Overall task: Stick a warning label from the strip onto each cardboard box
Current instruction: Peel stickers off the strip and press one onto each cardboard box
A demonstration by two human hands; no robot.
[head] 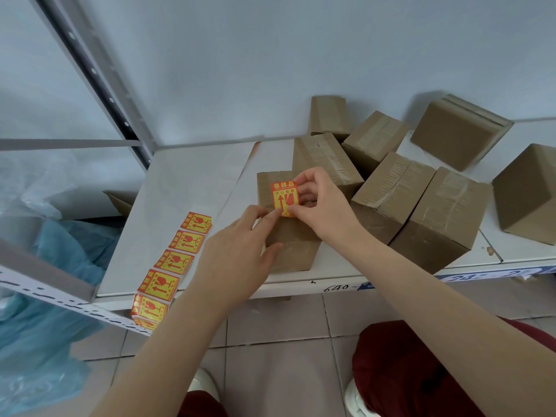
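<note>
1. Step in hand looks like sticking: the orange-and-yellow rectangular warning label (284, 197) sits on top of the small brown taped cardboard box (287, 233) nearest the person.
2. The right hand (323, 206) pinches the label's right edge between thumb and fingers; the left hand (240, 251) isn't gripping anything, just a fingertip pressing the label's lower corner.
3. Left of that pinch, the strip of matching labels (168, 269) runs along the white shelf (186, 188).
4. Next probably calls for smoothing it flat, then peeling another for the unlabelled brown boxes (421, 203) to the right.
</note>
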